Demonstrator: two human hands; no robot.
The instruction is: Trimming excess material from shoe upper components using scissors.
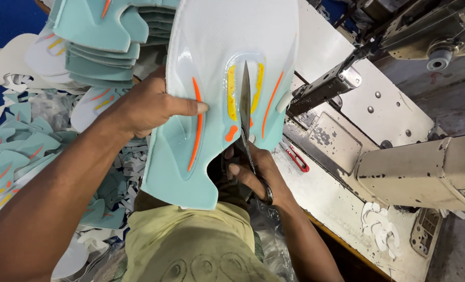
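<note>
**Shoe upper held up, scissor blade in the centre opening**

My left hand point(148, 107) grips the shoe upper panel point(227, 89) at its left edge. The fingers are clamped round the edge and the thumb lies flat on the face, its tip touching the long orange stripe point(196, 125). The panel is held raised in front of me, above my lap and level with the edge of the work table point(342, 209). It is pale mint and white, with two yellow strips flanking a rounded opening in the middle and a second orange stripe to the right.

My right hand point(253, 175) is below the panel's lower edge, fingers closed through the loops of a pair of dark scissors point(247, 130). The blades appear closed together. The point runs upward into the opening, between the two yellow strips, and the blade lies against the panel face. How far the blade passes through the material, I cannot tell.

Surroundings: a stack of matching mint panels point(104, 47) sits at upper left, just behind my left hand. More cut panels and trimmed scraps point(18, 156) lie spread on the left, under my forearm. To the right stands an industrial sewing machine point(420, 167), cream and worn, with its metal bed plate beside the panel's right edge. A small red-handled tool point(296, 156) lies on the table near the machine. White offcuts point(381, 227) lie further right on the table. I wear an olive-yellow shirt point(190, 245), visible under both hands.
</note>
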